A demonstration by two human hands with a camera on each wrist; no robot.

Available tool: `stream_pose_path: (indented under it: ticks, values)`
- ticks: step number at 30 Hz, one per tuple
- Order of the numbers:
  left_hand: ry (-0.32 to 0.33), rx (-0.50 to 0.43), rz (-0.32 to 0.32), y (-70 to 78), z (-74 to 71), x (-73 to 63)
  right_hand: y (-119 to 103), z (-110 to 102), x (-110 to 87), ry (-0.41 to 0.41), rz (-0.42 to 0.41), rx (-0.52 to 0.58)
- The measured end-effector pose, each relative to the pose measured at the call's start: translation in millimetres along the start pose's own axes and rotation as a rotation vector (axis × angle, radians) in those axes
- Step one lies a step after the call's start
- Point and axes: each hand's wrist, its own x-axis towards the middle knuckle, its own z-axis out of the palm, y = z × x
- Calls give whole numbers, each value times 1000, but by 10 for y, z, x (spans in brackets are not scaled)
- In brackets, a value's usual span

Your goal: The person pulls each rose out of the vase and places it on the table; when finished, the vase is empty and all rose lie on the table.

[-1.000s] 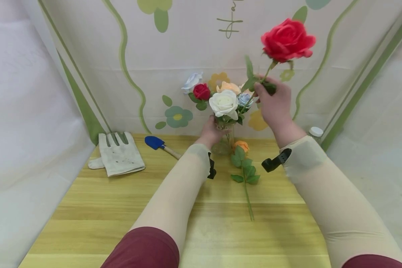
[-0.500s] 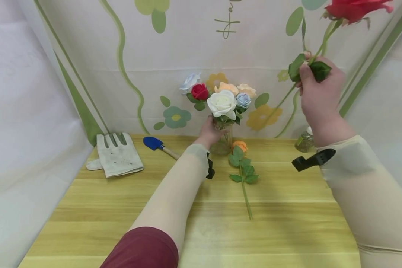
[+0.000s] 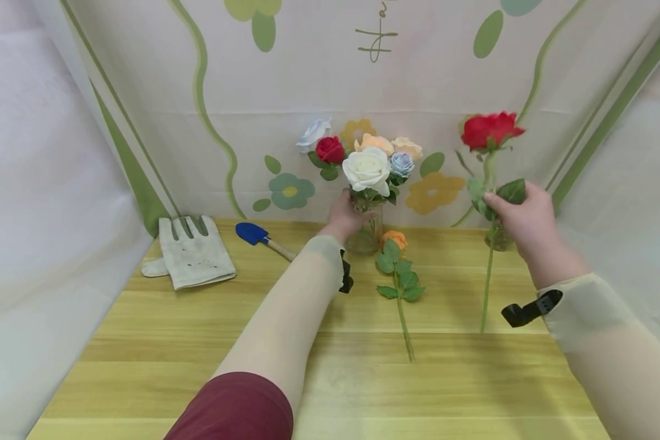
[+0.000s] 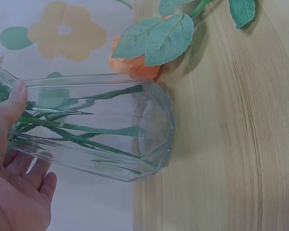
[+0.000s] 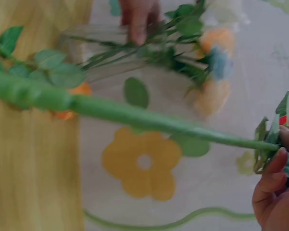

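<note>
In the head view my left hand [image 3: 345,218] holds a clear glass vase [image 3: 365,243] near its neck. The left wrist view has the thumb and fingers round the glass, with several green stems [image 4: 96,130] inside. White, red, peach and pale blue roses [image 3: 366,170] rise above the rim. Off to the right, my right hand [image 3: 530,223] pinches a red rose [image 3: 491,131] by its leafy stem, flower up and stem roughly upright. In the right wrist view that green stem [image 5: 149,122] crosses close to the camera. An orange rose [image 3: 394,239] lies on the table beside the vase.
A pale work glove [image 3: 198,256] lies at the table's left, near a blue trowel [image 3: 252,233] with a wooden handle. Behind the right hand a small jar [image 3: 497,243] is partly hidden. A printed cloth [image 3: 286,91] hangs along the table's back edge.
My right hand has carried the red rose from above the vase out to the right, then downward; its stem now hangs straighter. The left hand has stayed on the vase.
</note>
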Motion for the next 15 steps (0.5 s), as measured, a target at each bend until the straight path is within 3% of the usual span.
stream_pose_path:
  ticks: [7,15]
  values:
    - [-11,-12,-8,-24,14,25,683,174,95,-154,99,-245]
    - [-11,-18,-7,-42,30,46,1224,567,42,-313,149,-296]
